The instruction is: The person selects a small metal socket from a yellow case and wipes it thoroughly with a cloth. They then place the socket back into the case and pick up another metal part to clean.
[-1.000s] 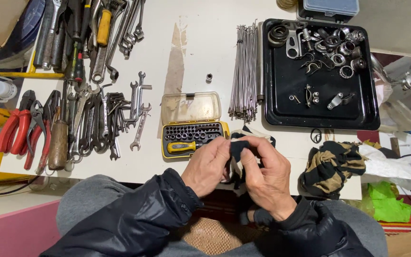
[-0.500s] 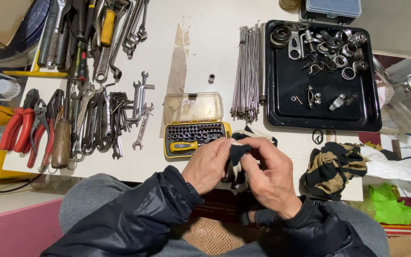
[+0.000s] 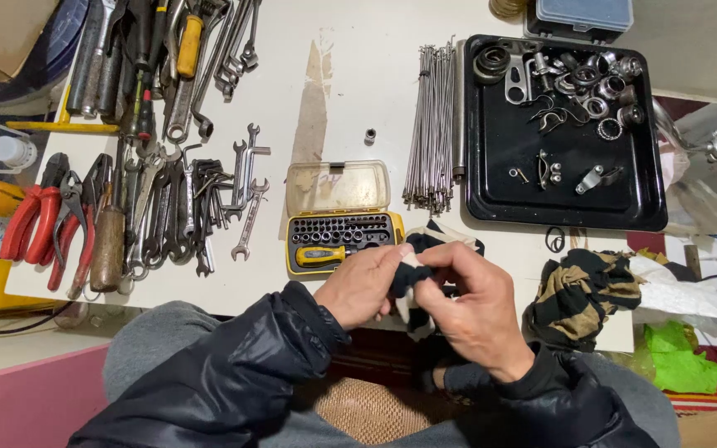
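So the black-and-cream striped rag (image 3: 412, 274) sits bunched between both hands at the near edge of the white table (image 3: 358, 91), right around 6 o'clock in the view. Compared with a second ago, not much has shifted: the hands are a touch closer together and the cloth looks wadded tighter, so my guess is the rubbing or wiping of something small is mid-way, not wrapping up. Whatever is inside the rag is hidden, can't tell what it is.

Left hand (image 3: 367, 286) is curled shut around the rag from 9 o'clock; right hand (image 3: 475, 303) pinches it with thumb and fingers from 3 o'clock, also closed on the cloth.

Orientation-wise, the rag's long axis runs roughly 12 to 6, a loose tail drooping off the table edge toward the lap, the other end poking up toward 1 o'clock.

Moving outward: a yellow bit set case (image 3: 342, 217) lies open just at 11 o'clock of the hands, a bundle of spokes (image 3: 433, 133) at 12, a black tray (image 3: 499, 149) of small metal parts at 1–2, another striped cloth (image 3: 582, 294) at 3, and wrenches (image 3: 209, 191) well off at 10.
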